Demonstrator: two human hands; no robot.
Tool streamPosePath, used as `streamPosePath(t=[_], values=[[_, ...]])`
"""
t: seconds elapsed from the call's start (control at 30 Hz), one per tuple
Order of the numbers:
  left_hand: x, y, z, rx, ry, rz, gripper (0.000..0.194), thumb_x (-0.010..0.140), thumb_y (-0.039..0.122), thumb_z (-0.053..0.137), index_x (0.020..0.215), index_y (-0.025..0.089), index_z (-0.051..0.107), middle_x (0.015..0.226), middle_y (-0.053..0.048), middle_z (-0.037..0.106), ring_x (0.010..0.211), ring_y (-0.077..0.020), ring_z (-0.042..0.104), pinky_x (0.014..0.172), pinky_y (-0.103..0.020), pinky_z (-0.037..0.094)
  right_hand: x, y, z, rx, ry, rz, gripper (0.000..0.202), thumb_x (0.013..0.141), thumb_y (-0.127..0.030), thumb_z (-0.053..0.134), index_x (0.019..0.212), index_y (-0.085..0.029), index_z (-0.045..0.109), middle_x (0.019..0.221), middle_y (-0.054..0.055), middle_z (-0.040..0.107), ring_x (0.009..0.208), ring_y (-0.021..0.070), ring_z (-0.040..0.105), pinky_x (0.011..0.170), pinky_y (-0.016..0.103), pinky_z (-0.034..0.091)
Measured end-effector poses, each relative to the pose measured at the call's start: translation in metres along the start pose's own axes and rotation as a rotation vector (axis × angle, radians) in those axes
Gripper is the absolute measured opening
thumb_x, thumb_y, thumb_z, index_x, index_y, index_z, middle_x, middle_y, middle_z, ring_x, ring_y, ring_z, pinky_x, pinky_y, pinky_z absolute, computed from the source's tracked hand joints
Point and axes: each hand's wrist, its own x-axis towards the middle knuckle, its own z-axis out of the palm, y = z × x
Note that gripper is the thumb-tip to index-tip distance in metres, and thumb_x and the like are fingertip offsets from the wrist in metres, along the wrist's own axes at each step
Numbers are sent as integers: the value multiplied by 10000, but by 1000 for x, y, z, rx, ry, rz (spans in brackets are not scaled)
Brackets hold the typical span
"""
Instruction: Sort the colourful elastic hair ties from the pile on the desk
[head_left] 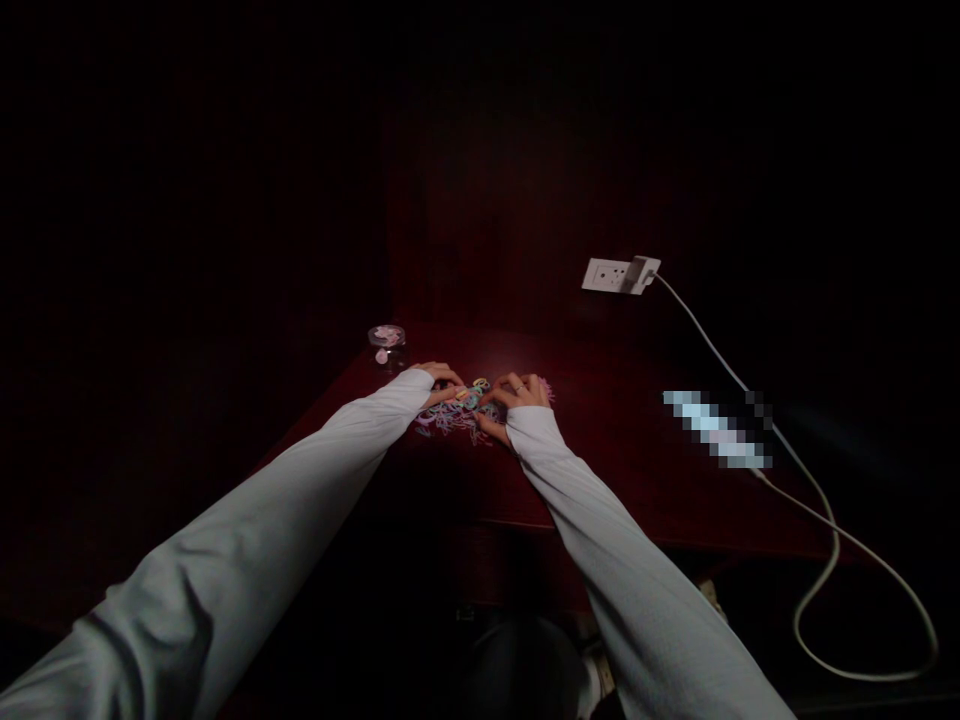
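A loose heap of small stretchy hair ties (474, 398) in pastel colours, with yellow, green, purple and pink among them, lies on the dark red table. My left hand (441, 377) rests at the heap's left side, its fingers curved and the thumb apart from them. On the other side, my right hand (517, 393), with a ring on one finger, reaches over the heap with bent, spread fingers. Both hands touch the hair ties. Some pink ones show beyond my right hand. Whether a single tie is pinched is too small to make out.
A clear round jar (387, 347) with pink pieces stands at the table's (600, 470) back left. A wall socket (609, 275) holds a plugged-in charger. Its white cable (832, 510) loops down at the right to a blurred-out bright device (712, 428). Surroundings are very dark.
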Motion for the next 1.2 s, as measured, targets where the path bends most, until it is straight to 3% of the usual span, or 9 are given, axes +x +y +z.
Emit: streamPosePath(t=[0.27,0.5,0.7,0.83,1.03,1.2], values=[[-6,7,-12,-52,-44,48,296,987,407,618,1085,226,831,1000,-50,747,869,-187,639,780,-290,438,0,0,2,9,-41,31,384,825,-612,839,1043,-296,847,1223,90,692,1111,309,488,993,453,410],[-13,14,-24,-64,-69,74,347,1011,445,583,1126,219,819,1042,-62,746,873,-184,637,799,-287,450,3,5,6,101,-86,10,194,919,-482,792,936,-294,840,1223,68,720,1105,295,481,968,443,406],[-13,18,-26,-21,-65,72,313,990,423,606,1111,231,822,1021,-51,772,873,-191,651,833,-303,444,4,6,8,140,-72,-4,90,920,-370,804,888,-293,838,1175,58,732,1075,275,479,962,433,407],[-11,19,-24,-22,-78,68,320,988,422,597,1106,234,828,995,-46,789,858,-188,660,822,-297,444,4,6,13,189,-39,43,94,897,-372,837,860,-286,835,1148,47,749,1073,268,488,964,424,408],[-13,24,-28,-28,-81,57,295,954,364,621,1122,237,828,965,-34,791,840,-181,670,810,-284,449,4,13,24,243,111,135,71,889,-361,846,878,-291,840,1081,41,747,1069,263,487,1006,441,375],[-16,31,-35,-41,-90,46,307,946,360,613,1124,224,824,963,-33,800,819,-176,671,796,-280,449,5,22,24,281,98,159,132,939,-420,772,912,-315,847,1079,45,747,1087,273,499,1013,459,369]])
